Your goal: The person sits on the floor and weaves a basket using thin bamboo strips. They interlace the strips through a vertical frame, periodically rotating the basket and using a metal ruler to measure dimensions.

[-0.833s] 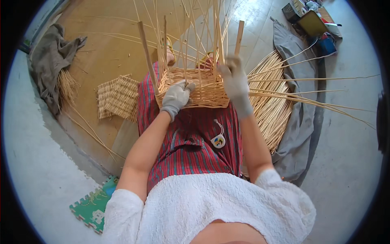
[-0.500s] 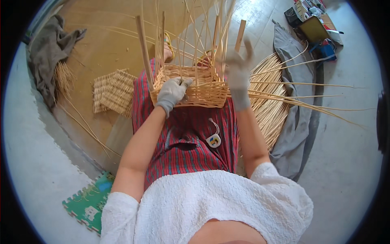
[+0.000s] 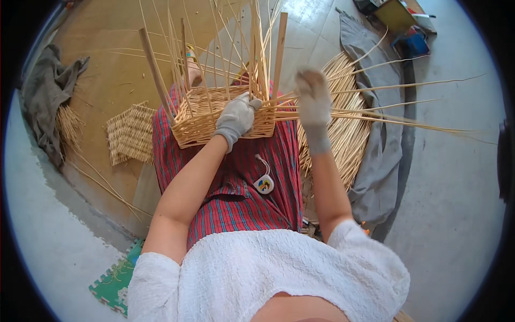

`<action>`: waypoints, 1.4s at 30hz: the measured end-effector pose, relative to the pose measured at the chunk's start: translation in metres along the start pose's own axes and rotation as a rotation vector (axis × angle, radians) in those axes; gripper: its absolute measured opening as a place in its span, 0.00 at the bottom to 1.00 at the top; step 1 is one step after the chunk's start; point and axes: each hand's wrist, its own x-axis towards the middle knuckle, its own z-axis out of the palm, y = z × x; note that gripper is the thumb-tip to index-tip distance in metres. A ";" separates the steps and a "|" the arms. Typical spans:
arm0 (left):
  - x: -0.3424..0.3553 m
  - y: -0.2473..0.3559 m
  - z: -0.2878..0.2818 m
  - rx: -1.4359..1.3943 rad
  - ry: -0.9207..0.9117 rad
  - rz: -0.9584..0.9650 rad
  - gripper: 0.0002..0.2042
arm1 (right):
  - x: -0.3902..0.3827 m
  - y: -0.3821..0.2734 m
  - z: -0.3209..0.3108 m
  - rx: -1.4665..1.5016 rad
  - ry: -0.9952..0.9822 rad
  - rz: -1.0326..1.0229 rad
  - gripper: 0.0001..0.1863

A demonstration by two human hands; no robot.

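A half-woven wicker basket [image 3: 201, 129] rests on my lap, with wooden corner posts [image 3: 156, 75] and thin upright canes rising from it. My left hand [image 3: 237, 116], in a grey work glove, grips the top of its near wall, the thumb pressing beside an upright. Right of the basket, my gloved right hand [image 3: 313, 99] is raised, blurred, with the fingers curled in; whatever they may hold is hidden. Long loose canes [image 3: 397, 119] run from the basket's right side past this hand.
A big bundle of canes [image 3: 343, 145] lies on grey cloth [image 3: 383, 161] at the right. On the left floor are woven panels [image 3: 131, 131], a smaller cane bundle [image 3: 68, 124] and another grey cloth [image 3: 45, 96]. A white tape measure [image 3: 264, 184] hangs at my lap. A toolbox [image 3: 394, 19] stands far right.
My left hand has slid rightward along the basket's near wall. The right hand's fingers, stretched upward before, are now curled in. The basket appears farther left in view.
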 end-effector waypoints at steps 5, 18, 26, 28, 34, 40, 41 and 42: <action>-0.002 0.003 0.009 -0.034 0.069 -0.070 0.20 | 0.071 -0.011 0.047 -0.643 0.059 -0.341 0.36; -0.067 -0.050 -0.108 -0.557 0.909 0.376 0.14 | -0.026 0.012 0.025 -1.072 -0.628 -0.138 0.35; -0.065 -0.063 -0.148 -0.824 0.433 0.219 0.18 | 0.011 -0.031 0.003 -1.025 -0.557 -0.235 0.41; -0.050 -0.014 -0.175 -0.843 0.364 0.281 0.19 | 0.046 -0.053 -0.001 -1.074 -0.627 -0.159 0.40; 0.074 0.021 -0.194 -0.893 0.188 0.298 0.19 | 0.150 0.019 0.017 -1.091 -0.604 -0.169 0.39; 0.103 -0.032 -0.150 -0.873 0.087 0.270 0.21 | 0.113 0.110 0.033 -1.030 -0.569 -0.078 0.40; 0.101 -0.028 -0.144 -0.860 0.086 0.266 0.22 | 0.114 0.112 0.030 -1.021 -0.552 -0.029 0.39; 0.095 -0.040 -0.144 -0.913 0.059 0.246 0.23 | 0.109 0.105 0.035 -1.007 -0.550 0.011 0.39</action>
